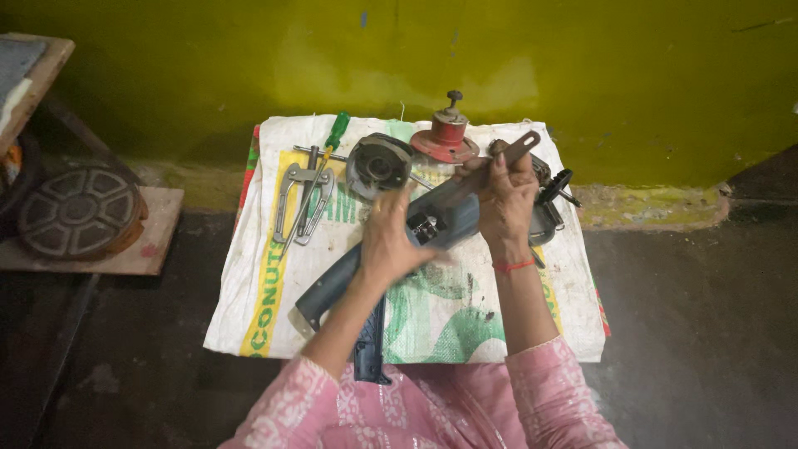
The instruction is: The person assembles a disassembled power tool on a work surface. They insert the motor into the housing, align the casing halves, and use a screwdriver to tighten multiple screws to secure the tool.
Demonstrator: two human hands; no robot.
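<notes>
Head view: left hand (391, 237) grips blue tool body (378, 262); right hand (504, 195) clasps flat wrench (519, 148).

Rear wall (582, 75), from 10 to 2 o'clock: painted yellow-green, unevenly lit, brightest near 12 o'clock, with scuffs and small blue flecks. Base of wall: a chipped, pale cement ledge (657, 208) at 3 o'clock. Floor (706, 333): dark, bare, dusty concrete, filling 3 to 9 o'clock. At 9 o'clock, a low wooden board (154, 241) carries a round, dark spoked disc (79, 208). At 10 o'clock, the corner of a wooden table (41, 75) enters the view.
</notes>
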